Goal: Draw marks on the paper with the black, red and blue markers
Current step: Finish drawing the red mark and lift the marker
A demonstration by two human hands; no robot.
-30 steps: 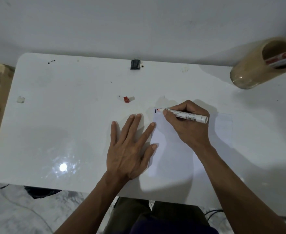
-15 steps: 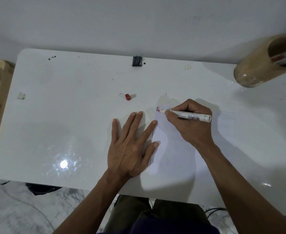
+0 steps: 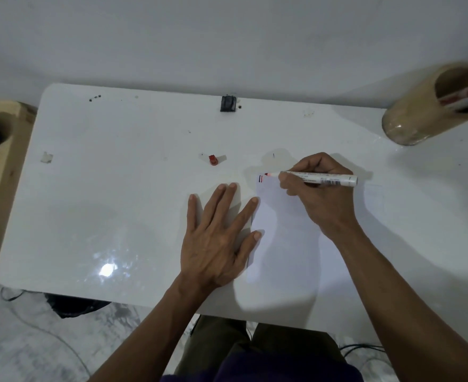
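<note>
Now, step in hand: the person is working through the red mark, I judge, since a short black stroke and a red one (image 3: 261, 178) are already sitting side by side at the far left corner of the paper (image 3: 288, 244).
Right hand: the right hand (image 3: 321, 194) is pinching the red marker (image 3: 318, 179) between thumb and curled fingers, closed firmly round the barrel.
Marker: it is lying nearly flat, its red tip pointing left, just beside the two strokes; whether the tip is touching the sheet, I cannot tell.
Left hand: the left hand (image 3: 219, 241) is lying flat and spread on the table (image 3: 117, 188), holding nothing, its index fingertip and thumb tip resting at the left edge of the paper as if steadying it.
Red cap: the red cap (image 3: 213, 160) is sitting on the table, left of and beyond the paper, apart from both hands.
Holder: the tan cup (image 3: 420, 117) is standing at the far right, with at least one more marker in it; its colour is too blurred to name.
Next move: I reckon it is calling for capping the red marker, returning it, and fetching the blue one for a third stroke.
Care needed: the sheet is looking light, so keeping it pinned is mattering.
</note>
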